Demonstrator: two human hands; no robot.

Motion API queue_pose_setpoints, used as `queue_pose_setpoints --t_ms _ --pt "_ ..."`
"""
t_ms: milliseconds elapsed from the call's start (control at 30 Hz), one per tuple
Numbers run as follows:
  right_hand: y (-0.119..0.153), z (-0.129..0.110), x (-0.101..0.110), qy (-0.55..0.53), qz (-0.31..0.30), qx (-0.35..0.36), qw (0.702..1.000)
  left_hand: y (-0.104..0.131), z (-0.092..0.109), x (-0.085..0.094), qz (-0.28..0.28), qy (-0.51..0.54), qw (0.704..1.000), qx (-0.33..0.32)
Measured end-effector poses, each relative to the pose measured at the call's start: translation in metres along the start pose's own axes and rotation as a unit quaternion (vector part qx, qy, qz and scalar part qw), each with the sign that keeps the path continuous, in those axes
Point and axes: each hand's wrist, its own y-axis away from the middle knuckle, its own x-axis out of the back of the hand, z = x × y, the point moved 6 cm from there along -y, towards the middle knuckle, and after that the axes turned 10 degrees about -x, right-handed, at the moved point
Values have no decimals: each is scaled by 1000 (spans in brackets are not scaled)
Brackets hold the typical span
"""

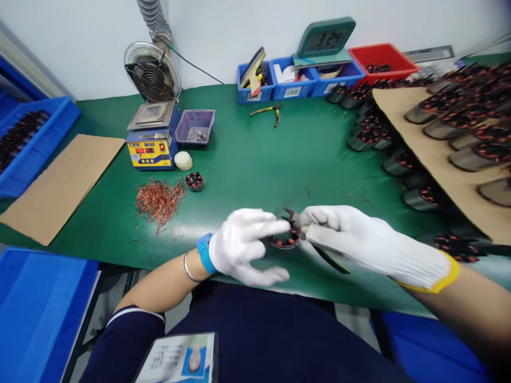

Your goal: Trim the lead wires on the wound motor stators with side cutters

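Note:
My right hand (339,231), in a white glove with a yellow cuff, is closed round a pair of cutting pliers (329,259). The jaws point left, over a small round motor stator (285,242) with copper windings on the green bench. Beside that stator is my left hand (249,244), also gloved in white and slightly blurred. Its fingers are spread apart, and the index finger reaches over the stator's rim toward the plier jaws. Whether that fingertip touches the stator or a wire, I cannot tell.
Copper wire offcuts (159,202) lie in a heap by another stator (195,181) and a solder pot (154,138). Many stators crowd the right side, some on cardboard (393,101). Yellow-handled pliers (267,110) lie before blue bins (293,85). A blue crate (59,117) stands left.

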Motion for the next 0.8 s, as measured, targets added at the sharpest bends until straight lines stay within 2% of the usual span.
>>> queue_pose_setpoints --t_ms 33,67,100,133,167,233,267,300,333,367,433,467,533,600,633,667,700,733,767,800 --pt "1 2 0 0 7 -4 1000 1 -9 7 53 -2 995 81" --pt "2 2 1 4 21 -5 1000 6 -22 12 101 19 977 189" --pt "2 2 2 8 36 -1 999 14 -35 10 121 74 942 304" --pt "3 1 2 11 49 5 999 22 -45 0 102 162 892 410" --pt "3 -2 2 12 58 13 998 30 -50 -16 48 270 827 490" --pt "3 -8 0 9 62 32 998 40 -44 -44 -78 445 693 562" --pt "3 -10 -2 9 60 40 997 42 -41 -49 -103 485 657 568" --pt "2 -12 -3 11 59 44 997 41 -42 -50 -95 499 651 564" --pt "1 -13 -4 14 57 43 997 39 -44 -46 -62 494 668 553" --pt "0 -14 -5 11 54 38 998 35 -47 -40 -19 480 698 531" --pt "-3 -12 -8 -27 31 20 999 25 -45 -25 46 443 769 459" --pt "-4 -11 -10 -60 11 12 998 19 -41 -18 53 414 809 414" --pt "-6 -11 -13 -129 -29 3 991 9 -28 -9 17 321 886 335" --pt "-7 -11 -14 -160 -47 -2 986 6 -17 -11 -70 214 929 293" --pt "-7 -11 -14 -159 -46 -8 986 6 -14 -11 -97 165 938 288" --pt "-7 -9 -13 -150 -43 -17 988 7 -14 -9 -91 120 944 293" --pt "-8 -7 -12 -137 -37 -27 990 8 -17 -4 -52 79 947 308" --pt "-8 -6 -11 -124 -28 -34 991 11 -22 3 11 48 941 334" --pt "-8 -5 -10 -113 -17 -36 993 15 -29 9 70 42 923 376" --pt "-8 -5 -9 -104 -5 -33 994 22 -38 8 95 74 893 434"
